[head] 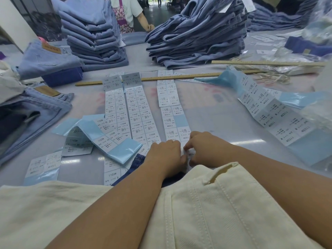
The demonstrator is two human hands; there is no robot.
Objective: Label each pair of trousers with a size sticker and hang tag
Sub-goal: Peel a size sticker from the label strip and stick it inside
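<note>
Denim stacks sit at the far side of the counter, leaving room for sticker strips laid out by size within reach. Cream trousers lie nearest, and both hands, left and right, curl over the strip's end, seemingly pinching one size sticker to peel it.

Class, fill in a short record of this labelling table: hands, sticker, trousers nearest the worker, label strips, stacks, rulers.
left hand: beside the right hand, at the sticker
right hand: pinches a sticker
nearest trousers: cream, under both forearms
label strips: laid in rows, marked 1103#
stacks: folded blue trousers at the far side
rulers: two, beyond the strips
</note>
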